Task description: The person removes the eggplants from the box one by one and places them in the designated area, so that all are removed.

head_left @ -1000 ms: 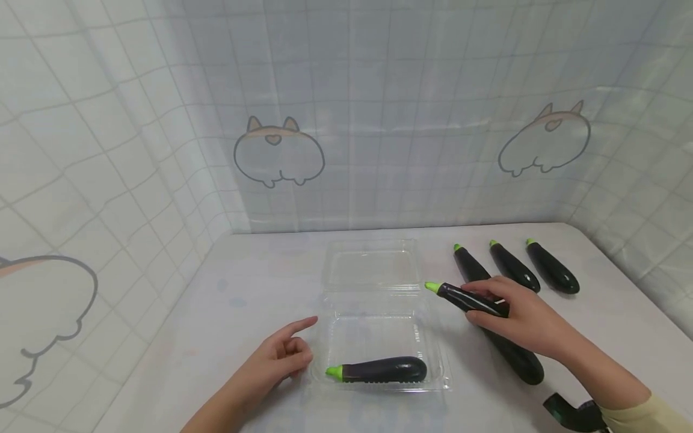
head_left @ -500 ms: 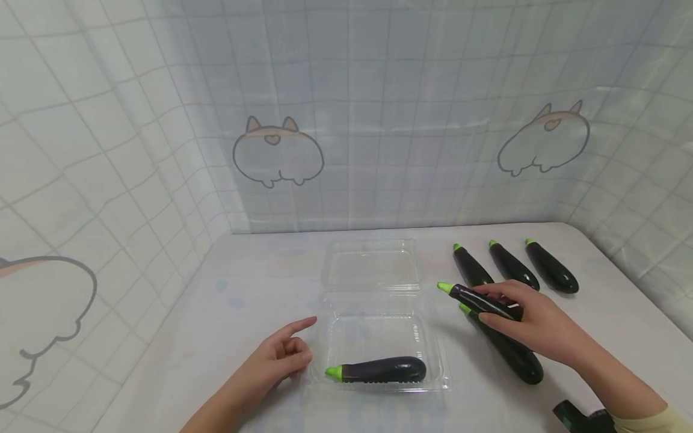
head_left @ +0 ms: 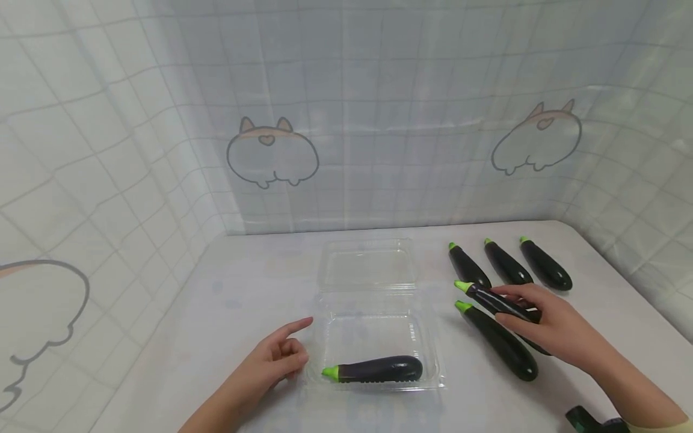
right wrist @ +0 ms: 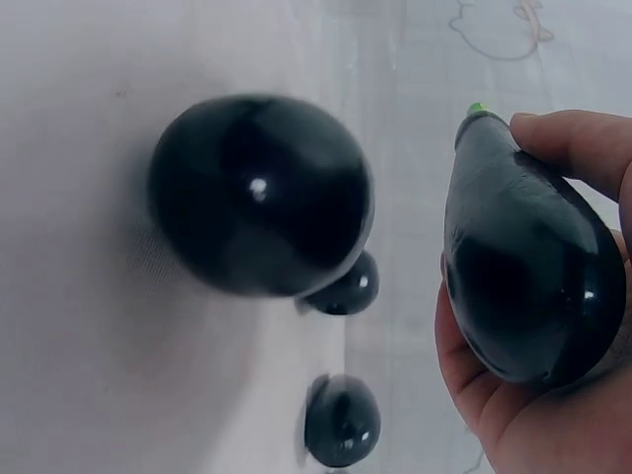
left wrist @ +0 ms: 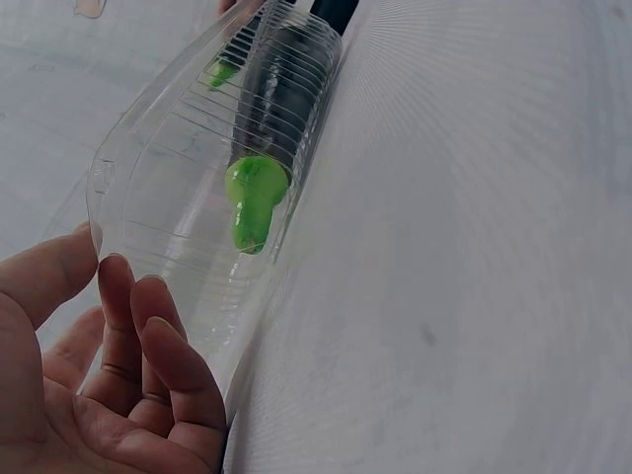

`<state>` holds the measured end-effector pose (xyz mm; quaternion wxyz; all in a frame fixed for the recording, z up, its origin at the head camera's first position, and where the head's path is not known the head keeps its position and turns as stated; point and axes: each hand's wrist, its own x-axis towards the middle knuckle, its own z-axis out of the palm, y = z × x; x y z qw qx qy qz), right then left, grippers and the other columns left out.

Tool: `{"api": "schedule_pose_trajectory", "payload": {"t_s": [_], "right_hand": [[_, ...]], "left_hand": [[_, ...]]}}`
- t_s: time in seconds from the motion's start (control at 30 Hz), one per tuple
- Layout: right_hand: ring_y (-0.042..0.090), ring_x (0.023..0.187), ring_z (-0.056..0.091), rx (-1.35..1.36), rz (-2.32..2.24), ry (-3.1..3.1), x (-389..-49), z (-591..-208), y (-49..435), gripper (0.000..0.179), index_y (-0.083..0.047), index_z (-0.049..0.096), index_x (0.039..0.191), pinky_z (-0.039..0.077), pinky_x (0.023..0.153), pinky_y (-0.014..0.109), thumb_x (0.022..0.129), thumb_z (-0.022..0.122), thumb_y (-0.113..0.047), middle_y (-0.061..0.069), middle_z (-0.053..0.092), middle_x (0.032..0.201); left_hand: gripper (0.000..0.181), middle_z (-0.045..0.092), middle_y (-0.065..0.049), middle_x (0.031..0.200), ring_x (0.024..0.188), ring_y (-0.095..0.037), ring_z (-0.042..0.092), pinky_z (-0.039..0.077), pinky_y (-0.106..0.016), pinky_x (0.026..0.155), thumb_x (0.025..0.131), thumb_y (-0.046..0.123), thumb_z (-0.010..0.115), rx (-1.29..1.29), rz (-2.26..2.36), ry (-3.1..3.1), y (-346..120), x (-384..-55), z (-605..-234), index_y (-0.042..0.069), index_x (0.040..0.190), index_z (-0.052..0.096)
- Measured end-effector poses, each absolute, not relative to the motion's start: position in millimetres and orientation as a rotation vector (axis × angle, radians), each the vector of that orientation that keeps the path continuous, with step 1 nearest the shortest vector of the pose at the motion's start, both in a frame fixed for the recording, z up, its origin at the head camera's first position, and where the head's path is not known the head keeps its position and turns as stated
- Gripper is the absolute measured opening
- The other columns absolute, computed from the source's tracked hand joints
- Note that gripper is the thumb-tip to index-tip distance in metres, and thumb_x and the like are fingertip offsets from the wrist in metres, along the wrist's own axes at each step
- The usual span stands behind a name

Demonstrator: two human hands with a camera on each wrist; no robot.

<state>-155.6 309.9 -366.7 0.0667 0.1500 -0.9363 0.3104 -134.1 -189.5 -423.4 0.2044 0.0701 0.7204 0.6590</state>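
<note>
An eggplant [head_left: 500,300] with a green stem is gripped in my right hand [head_left: 547,319], thumb along one side and fingers curled round the other. It hangs over the table, just behind another eggplant [head_left: 498,343] lying there. An open clear plastic clamshell box [head_left: 373,319] stands in the middle, lid laid back. Inside, along the near edge, lies one eggplant [head_left: 379,369], its stem pointing left. My left hand [head_left: 278,355] is at the box's left edge; in the left wrist view its thumb and fingertips [left wrist: 116,272] pinch the rim.
Three more eggplants [head_left: 545,264] lie in a row at the back right of the white table [head_left: 260,270]. A grid-patterned sheet [head_left: 379,150] encloses the back and both sides. A black device [head_left: 587,421] shows near the right wrist.
My right hand has moved to the right with its eggplant, away from the box, uncovering the stem of the eggplant lying in front. The left hand keeps its place at the box.
</note>
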Motion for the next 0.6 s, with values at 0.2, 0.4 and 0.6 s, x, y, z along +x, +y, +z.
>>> {"api": "schedule_pose_trajectory", "payload": {"t_s": [0.2,0.4,0.6], "right_hand": [[0.017,0.099,0.059,0.398,0.908,-2.842,-154,-371,319,0.049,-0.020,0.062,0.132,0.049,0.070,0.028,0.089,0.074,-0.039,0.004,0.063,0.118],[0.012,0.101,0.057,0.348,0.905,-2.857,-150,-375,330,0.050,-0.022,0.060,0.134,0.049,0.069,0.027,0.090,0.072,-0.042,0.005,0.061,0.122],[-0.001,0.094,0.055,0.331,0.938,-2.812,-145,-379,339,0.048,-0.021,0.061,0.133,0.048,0.066,0.025,0.090,0.073,-0.039,0.002,0.060,0.119]], "left_hand": [[0.066,0.055,-0.006,0.088,0.073,-0.014,0.051,0.044,-0.024,0.065,0.097,0.018,0.066,0.204,1.828,2.018,-190,-134,-423,0.013,0.154,0.033],[0.066,0.054,-0.006,0.089,0.073,-0.015,0.050,0.043,-0.024,0.064,0.097,0.018,0.065,0.204,1.828,2.004,-191,-134,-425,0.013,0.154,0.031],[0.066,0.054,-0.006,0.088,0.073,-0.015,0.049,0.042,-0.023,0.064,0.097,0.020,0.065,0.188,1.813,2.013,-191,-135,-425,0.015,0.154,0.032]]}}
